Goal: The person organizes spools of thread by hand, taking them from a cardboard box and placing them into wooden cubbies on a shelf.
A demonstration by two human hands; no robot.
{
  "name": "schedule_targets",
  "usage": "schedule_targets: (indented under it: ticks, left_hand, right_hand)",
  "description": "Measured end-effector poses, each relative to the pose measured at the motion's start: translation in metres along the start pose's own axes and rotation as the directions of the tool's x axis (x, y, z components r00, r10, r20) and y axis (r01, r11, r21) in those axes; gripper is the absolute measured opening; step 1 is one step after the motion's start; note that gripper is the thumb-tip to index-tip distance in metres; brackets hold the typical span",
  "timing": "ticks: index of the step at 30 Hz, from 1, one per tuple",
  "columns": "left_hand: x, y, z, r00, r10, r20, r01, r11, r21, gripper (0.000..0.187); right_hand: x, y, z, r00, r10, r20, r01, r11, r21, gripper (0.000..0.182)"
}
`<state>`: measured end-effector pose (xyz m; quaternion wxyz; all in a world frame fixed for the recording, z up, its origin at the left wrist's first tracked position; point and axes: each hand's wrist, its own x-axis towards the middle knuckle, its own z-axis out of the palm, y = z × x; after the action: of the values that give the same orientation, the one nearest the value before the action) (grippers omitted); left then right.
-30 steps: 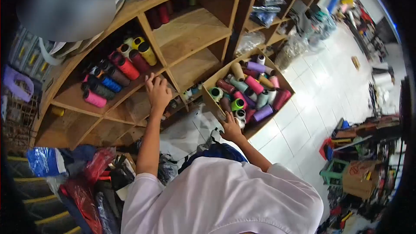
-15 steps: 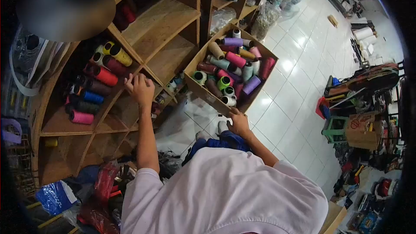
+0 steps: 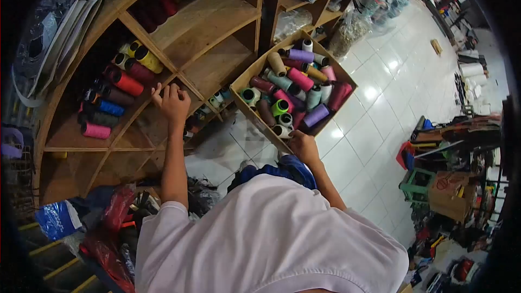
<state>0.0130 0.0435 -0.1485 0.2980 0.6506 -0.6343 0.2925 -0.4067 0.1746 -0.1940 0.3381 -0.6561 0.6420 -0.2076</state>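
Observation:
My left hand (image 3: 171,101) is at the front edge of the wooden shelf (image 3: 176,71), its fingers apart and slightly bent, with nothing visible in them. Just left of it, a compartment holds stacked thread cones, including a red cone (image 3: 128,83), a blue cone (image 3: 110,107) and a pink cone (image 3: 96,130). My right hand (image 3: 304,146) grips the near rim of a cardboard box (image 3: 255,118). Inside lie many thread cones in mixed colours, among them a purple cone (image 3: 316,115) and a lime-green cone (image 3: 280,107). The fingers inside the rim are partly hidden.
White floor tiles (image 3: 363,146) stretch to the right of the box. A green stool (image 3: 417,185) and a printed carton (image 3: 449,195) stand among clutter at the right. Plastic-wrapped bundles (image 3: 116,211) lie below the shelf at lower left.
The view has shifted a little, so the shelf sits higher and the box slightly further right. My right hand remains at the box rim, and my left hand stays by the shelf edge.

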Motion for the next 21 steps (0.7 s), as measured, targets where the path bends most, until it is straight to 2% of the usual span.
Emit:
schedule_targets:
  ticks: [3,4,5,7,8,10,11,12,14,15,17,18,20,21]
  left_hand:
    - [0.004,0.007,-0.001,0.999,-0.042,0.025,0.041,0.998,0.036,0.002]
    - [0.004,0.009,-0.001,0.998,-0.050,0.041,0.048,0.997,0.055,0.002]
    - [0.005,0.012,-0.001,0.997,-0.062,0.036,0.059,0.995,0.079,0.002]
    - [0.007,0.019,-0.004,0.979,-0.141,0.148,0.122,0.983,0.134,0.003]
    - [0.007,0.024,-0.004,0.978,-0.142,0.153,0.117,0.980,0.158,0.003]
    - [0.007,0.037,-0.004,0.981,-0.185,0.063,0.171,0.969,0.180,0.008]
    - [0.005,0.048,-0.003,0.981,-0.196,-0.009,0.195,0.971,0.137,0.018]
    - [0.003,0.066,-0.002,0.984,-0.180,0.011,0.177,0.974,0.144,0.018]
    - [-0.012,0.113,-0.007,0.922,-0.386,-0.016,0.387,0.921,0.054,0.027]
    - [-0.029,0.134,-0.006,0.880,-0.461,0.113,0.472,0.876,-0.101,0.032]
    - [-0.096,0.154,0.029,0.784,-0.483,0.390,0.618,0.664,-0.421,0.032]
    - [-0.082,0.204,-0.002,0.811,-0.406,0.421,0.570,0.711,-0.413,0.038]
    - [-0.128,0.244,0.011,0.721,-0.360,0.593,0.672,0.571,-0.471,0.058]
    - [-0.147,0.263,0.017,0.700,-0.351,0.622,0.684,0.578,-0.444,0.067]
  right_hand:
    - [0.028,-0.001,-0.021,0.995,-0.052,0.089,0.058,0.996,-0.071,0.028]
    - [0.040,0.010,-0.020,0.992,-0.089,0.092,0.093,0.995,-0.038,0.028]
    - [0.052,0.017,-0.019,0.984,-0.159,0.078,0.162,0.986,-0.031,0.025]
    - [0.073,0.024,-0.027,0.967,-0.242,0.079,0.243,0.970,-0.006,0.022]
    - [0.084,0.029,-0.031,0.943,-0.318,0.097,0.321,0.947,-0.019,0.022]
    - [0.095,0.038,-0.039,0.911,-0.392,0.127,0.397,0.918,-0.018,0.021]
    - [0.101,0.043,-0.043,0.901,-0.411,0.138,0.413,0.911,0.015,0.020]
    - [0.105,0.050,-0.047,0.892,-0.426,0.151,0.425,0.904,0.040,0.020]
    - [0.111,0.063,-0.055,0.901,-0.368,0.231,0.361,0.930,0.071,0.020]
    - [0.111,0.070,-0.059,0.896,-0.375,0.238,0.378,0.925,0.036,0.019]
    - [0.117,0.077,-0.074,0.903,-0.372,0.215,0.365,0.928,0.075,0.018]
    - [0.114,0.080,-0.079,0.913,-0.346,0.217,0.325,0.937,0.126,0.017]
    - [0.119,0.087,-0.086,0.925,-0.337,0.176,0.314,0.938,0.148,0.016]
    - [0.123,0.094,-0.086,0.946,-0.300,0.121,0.273,0.941,0.200,0.017]
